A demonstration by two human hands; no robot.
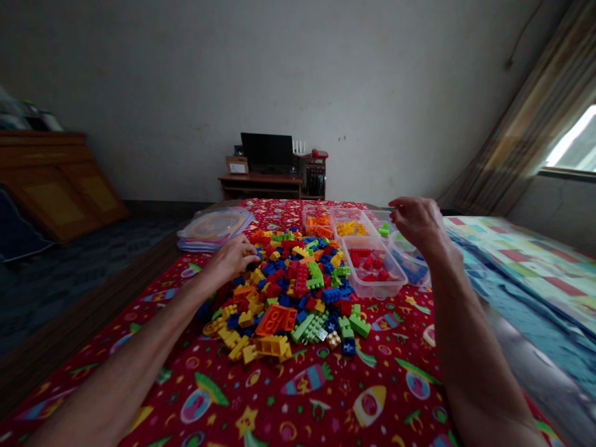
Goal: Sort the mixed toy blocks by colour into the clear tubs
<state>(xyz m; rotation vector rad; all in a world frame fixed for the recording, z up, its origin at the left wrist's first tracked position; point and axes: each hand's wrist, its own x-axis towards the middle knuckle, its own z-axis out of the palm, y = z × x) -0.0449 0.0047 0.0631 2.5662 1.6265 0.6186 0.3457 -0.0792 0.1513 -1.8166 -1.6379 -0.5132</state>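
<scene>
My left hand reaches to the left edge of a heaped pile of toy building bricks in red, yellow, blue, green and orange. Its fingers are curled down and closed at the bricks; what lies between them is hidden. My right hand is raised over the right-hand tubs, its bent fingertips slightly apart with nothing visible between them. Below it are a clear tub with green bricks and a round-rimmed tub with blue bricks. Nearer the pile stands a clear tub of red bricks.
Behind stand tubs of yellow bricks and orange bricks. Stacked plastic lids lie at the left. A red patterned cloth covers the table. Beyond are a desk with a monitor and, at right, a bed.
</scene>
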